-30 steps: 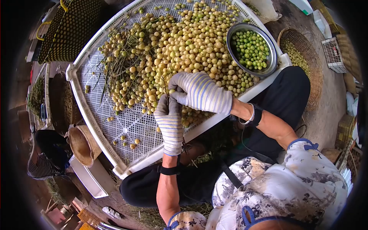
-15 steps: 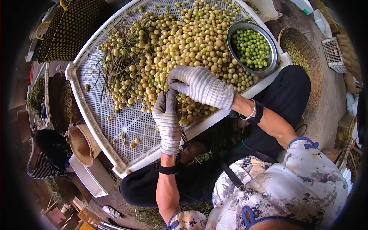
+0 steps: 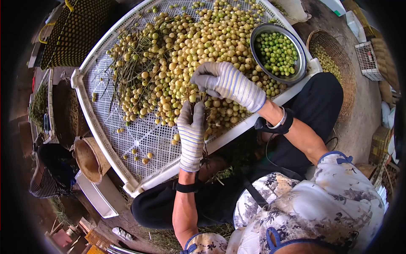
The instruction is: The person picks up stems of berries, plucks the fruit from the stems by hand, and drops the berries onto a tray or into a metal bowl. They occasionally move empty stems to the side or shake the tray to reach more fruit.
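Observation:
A white perforated tray (image 3: 146, 139) carries a heap of round yellow-green fruits (image 3: 211, 46), with thin stems (image 3: 116, 78) tangled among them on the left. My left hand (image 3: 192, 135), in a striped knit glove with grey fingers, is closed around a fruit sprig (image 3: 192, 96) near the tray's front edge. My right hand (image 3: 232, 84), gloved alike, hovers over the heap just right of the sprig. Its fingers are curled and pressed together; what they hold, if anything, is hidden. A metal bowl (image 3: 302, 63) of greener fruits rests on the tray's right side.
A wicker basket (image 3: 349, 93) with more fruits stands at right, beside a white plastic crate (image 3: 368, 59). At left are a woven basket (image 3: 78, 34), a tan bucket (image 3: 91, 158) and a white bin (image 3: 99, 197). Another person's striped garment (image 3: 42, 184) shows at far left.
My hands have come apart: the right moved slightly up and right, the left slightly right and down. The sprig between them now shows more.

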A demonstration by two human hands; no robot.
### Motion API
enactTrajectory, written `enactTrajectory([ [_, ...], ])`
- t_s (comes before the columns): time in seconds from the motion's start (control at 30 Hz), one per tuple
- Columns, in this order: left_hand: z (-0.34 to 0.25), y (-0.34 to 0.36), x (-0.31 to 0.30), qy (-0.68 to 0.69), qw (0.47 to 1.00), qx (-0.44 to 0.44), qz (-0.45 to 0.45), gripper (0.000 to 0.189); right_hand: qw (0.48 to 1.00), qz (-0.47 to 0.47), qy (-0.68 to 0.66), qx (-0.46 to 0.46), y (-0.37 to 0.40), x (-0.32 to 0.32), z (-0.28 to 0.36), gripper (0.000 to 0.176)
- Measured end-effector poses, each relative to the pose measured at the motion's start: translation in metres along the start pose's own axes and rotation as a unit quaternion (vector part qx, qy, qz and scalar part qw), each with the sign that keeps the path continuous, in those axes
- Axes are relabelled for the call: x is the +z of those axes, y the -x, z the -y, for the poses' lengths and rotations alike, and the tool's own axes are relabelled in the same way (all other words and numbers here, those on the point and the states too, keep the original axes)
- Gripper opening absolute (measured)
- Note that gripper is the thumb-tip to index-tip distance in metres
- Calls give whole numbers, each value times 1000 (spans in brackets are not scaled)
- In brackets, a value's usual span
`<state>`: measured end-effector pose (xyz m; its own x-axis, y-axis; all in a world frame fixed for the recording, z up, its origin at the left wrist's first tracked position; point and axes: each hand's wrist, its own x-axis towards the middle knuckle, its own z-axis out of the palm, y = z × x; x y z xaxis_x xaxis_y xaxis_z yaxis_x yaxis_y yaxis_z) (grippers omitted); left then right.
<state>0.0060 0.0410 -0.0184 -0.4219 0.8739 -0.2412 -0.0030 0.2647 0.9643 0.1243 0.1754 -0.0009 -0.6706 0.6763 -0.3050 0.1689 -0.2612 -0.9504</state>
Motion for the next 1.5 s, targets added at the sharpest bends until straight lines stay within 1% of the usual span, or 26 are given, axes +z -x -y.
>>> enactTrajectory([
  [0.03, 2, 2, 0, 55, 997, -46, -1, 27, 969, -12, 155, -194, -4, 4, -7, 23],
  [0.1, -6, 4, 2, 167, 976, -137, -20, 39, 921, 30, 309, -234, 3, 3, -7, 21],
  [0.17, -7, 6, 2, 254, 950, -176, -50, 41, 882, 18, 392, -260, 10, 11, -2, 20],
  [0.27, 7, 5, -4, 94, 992, -81, -38, 42, 841, 4, 492, -224, 18, 23, 3, 19],
  [0.37, -7, 5, -8, 156, 977, -138, -43, 33, 926, 10, 313, -212, 8, 17, -7, 19],
  [0.4, -19, 5, 1, 203, 963, -138, -109, 24, 956, 18, 255, -146, 8, 12, 3, 20],
  [0.43, -17, 4, -3, 233, 958, -145, -81, 23, 961, -18, 204, -183, 3, 7, -4, 22],
  [0.5, -12, 1, -16, 289, 944, -157, -24, 19, 978, -79, 148, -121, 1, -3, 7, 24],
  [0.53, -15, 1, -14, 313, 933, -174, -46, 17, 984, -92, 102, -113, 2, -9, 11, 25],
  [0.57, -14, 1, -16, 317, 932, -177, -21, 17, 937, -149, 236, -211, -1, -15, 9, 26],
  [0.6, -14, 2, -21, 321, 930, -179, 5, 17, 858, -201, 363, -303, -6, -23, 7, 28],
  [0.63, -14, 2, -23, 324, 928, -181, 30, 17, 751, -246, 476, -385, -10, -28, 5, 30],
  [0.67, -14, 1, -21, 329, 926, -184, 22, 14, 793, -229, 415, -383, -11, -31, 3, 26],
  [0.77, -16, -6, -6, 345, 919, -191, -2, 6, 918, -167, 254, -252, -2, -25, 6, 23],
  [0.8, 0, -8, -18, 383, 907, -170, 52, 10, 923, -158, 243, -253, -2, -24, 5, 22],
  [0.87, 9, -12, -27, 427, 887, -155, 87, 18, 932, -139, 218, -255, -3, -20, 4, 21],
  [0.9, 4, -13, -28, 449, 875, -147, 105, 22, 950, -128, 198, -206, -2, -19, 4, 22],
  [0.93, -3, -10, -27, 396, 902, -156, 73, 36, 965, -116, 178, -156, -2, -19, 5, 22],
  [0.97, -10, -7, -25, 381, 909, -160, 54, 38, 976, -104, 158, -106, -2, -18, 6, 23],
  [1.07, -20, 1, -20, 316, 937, -149, 3, 41, 988, -79, 120, -47, 0, -18, 9, 27],
  [1.17, -34, 6, -17, 297, 947, -123, -14, 38, 988, -84, 87, -92, 2, -13, 7, 27],
  [1.2, -37, 7, -17, 303, 948, -98, -5, 35, 990, -54, 106, -71, -2, -16, 0, 36],
  [1.3, -36, 3, -23, 281, 954, -98, 34, 31, 972, 27, 95, -212, -8, -10, -7, 59],
  [1.33, -40, 5, -19, 232, 966, -111, 11, 28, 983, 95, 64, -145, 2, -12, 7, 75],
  [1.43, -28, 2, -14, 207, 972, -106, 41, 24, 972, 76, 136, -176, 2, -4, -4, 75],
  [1.5, -29, 3, -14, 225, 966, -128, 23, 21, 976, 108, 131, -134, 1, -7, -4, 64],
])
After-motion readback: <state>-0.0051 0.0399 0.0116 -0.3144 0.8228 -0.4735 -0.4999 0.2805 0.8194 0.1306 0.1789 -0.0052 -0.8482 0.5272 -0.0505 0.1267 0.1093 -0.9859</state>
